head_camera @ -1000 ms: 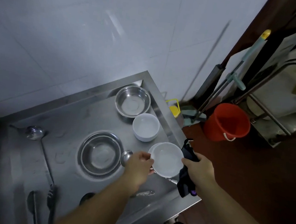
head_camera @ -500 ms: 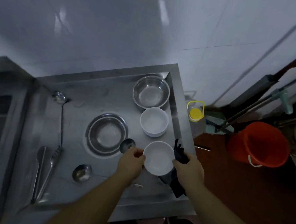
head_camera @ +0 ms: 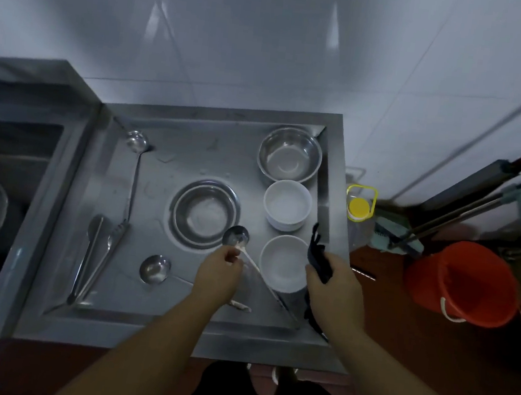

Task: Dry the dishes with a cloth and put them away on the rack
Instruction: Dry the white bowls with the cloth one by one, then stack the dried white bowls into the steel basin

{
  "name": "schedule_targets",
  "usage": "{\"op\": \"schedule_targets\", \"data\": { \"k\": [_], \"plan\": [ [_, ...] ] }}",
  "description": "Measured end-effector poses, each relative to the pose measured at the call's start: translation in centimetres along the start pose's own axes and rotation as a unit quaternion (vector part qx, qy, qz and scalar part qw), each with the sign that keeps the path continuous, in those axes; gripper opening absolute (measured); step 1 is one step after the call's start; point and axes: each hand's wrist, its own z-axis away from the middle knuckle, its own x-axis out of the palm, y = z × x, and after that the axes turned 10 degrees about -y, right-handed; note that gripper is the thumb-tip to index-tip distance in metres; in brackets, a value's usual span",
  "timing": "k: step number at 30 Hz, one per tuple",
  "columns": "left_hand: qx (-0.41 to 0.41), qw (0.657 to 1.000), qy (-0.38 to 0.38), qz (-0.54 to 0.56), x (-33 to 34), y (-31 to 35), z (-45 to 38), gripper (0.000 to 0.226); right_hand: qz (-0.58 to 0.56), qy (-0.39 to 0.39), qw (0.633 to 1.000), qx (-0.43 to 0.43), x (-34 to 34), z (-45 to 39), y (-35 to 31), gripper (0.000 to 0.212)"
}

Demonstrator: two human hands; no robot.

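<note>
Head view, looking down on a stainless drainboard [head_camera: 172, 168]. Both forearms reach fwd from the lower edge, bare, palms down.

L hand [head_camera: 219, 273]: fingers curled in toward the thumb, pinched at the neck of a steel ladle [head_camera: 235, 236], just below its round cup. Whether the tips grip the handle or only touch it can't be told. The ladle's thin handle runs diagonally toward the near-right corner of the tray.

R hand [head_camera: 334, 293]: closed in a fist round a dark cloth [head_camera: 317, 251]; crumpled fabric sticks out above the knuckles and hangs below the wrist. The hand sits at the right rim of a white bowl [head_camera: 283, 262], touching or very nearly so.

White bowl: round, smooth, glazed, mouth up, resting on the drainboard near its front-right. A second white bowl [head_camera: 287, 205] sits just behind it, same shape, w/ a steel bowl [head_camera: 289, 158] behind that in the far-right corner.

Centre: a shallow steel basin [head_camera: 204, 212], polished, concentric rings. Left part of tray: a long ladle [head_camera: 134, 164], tongs [head_camera: 99, 254], a short ladle [head_camera: 154, 268], all metal & lying flat.

Right of the counter, on a reddish-brown floor: an orange plastic bucket [head_camera: 462, 283], a yellow-capped clear bottle [head_camera: 358, 214]. Wall: white glossy tiles.
</note>
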Motion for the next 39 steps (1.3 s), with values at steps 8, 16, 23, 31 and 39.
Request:
{"op": "schedule_targets", "data": {
  "k": [8, 16, 23, 31, 39],
  "plan": [
    [-0.017, 0.993, 0.003, -0.115, -7.8, -6.6, 0.8, 0.030, 0.109, -0.125, 0.977, -0.133, 8.8, 2.5, -5.3, 0.027],
    [-0.031, 0.972, -0.033, -0.230, -11.6, -14.2, 2.8, 0.038, 0.328, -0.246, 0.904, -0.124, 21.6, 1.9, -4.2, 0.030],
    [-0.047, 0.961, -0.064, -0.266, -12.8, -16.7, 3.5, 0.041, 0.357, -0.374, 0.844, -0.140, 27.3, 2.5, -2.9, 0.049],
    [0.003, 0.947, -0.092, -0.307, -12.4, -14.0, 2.1, 0.038, 0.326, -0.358, 0.864, -0.138, 23.8, 1.4, -4.4, 0.056],
    [0.067, 0.915, -0.139, -0.372, -9.4, -8.4, -0.2, 0.036, 0.324, -0.333, 0.885, -0.031, 14.4, 1.1, -0.5, 0.052]
  ]
}}
